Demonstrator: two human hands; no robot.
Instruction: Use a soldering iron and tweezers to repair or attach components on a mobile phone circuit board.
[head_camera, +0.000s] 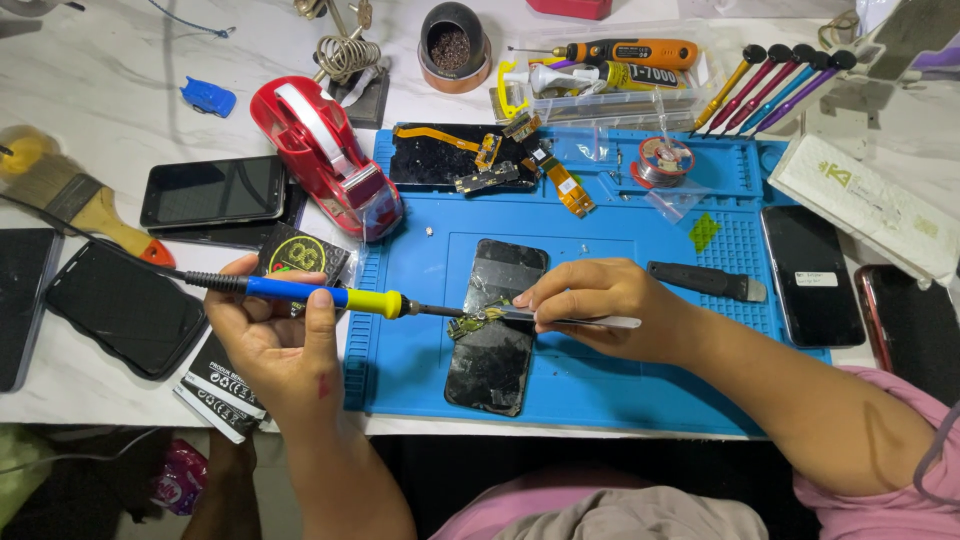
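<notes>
A phone (493, 330) lies face down on the blue mat (600, 380), its long axis running near to far with a slight tilt, the far end leaning right. On its middle sits a small circuit part (470, 322), and both tools meet there.

The left hand (268, 345) lies to the left of the phone, at the mat's left edge. Its grip is closed round the blue and yellow handle of a soldering iron (320, 295), whose long axis runs left to right, dipping slightly nearer toward the tip. The tip touches the circuit part, or stands just beside it; which of the 2 cannot be told at this size.

The right hand (600, 305) comes in from the right and rests over the phone's right edge. Its grip is narrow, thumb and forefinger pinched on a pair of tweezers (570, 319) that lie nearly level, points to the left, on or at the same circuit part. The right hand is the nearer of the 2 to the part.

Just right of that hand a black scraper (705, 282) lies on the mat. On the bench, left of the mat, stand a red tape dispenser (325, 150) and several dark phones (212, 190)
</notes>
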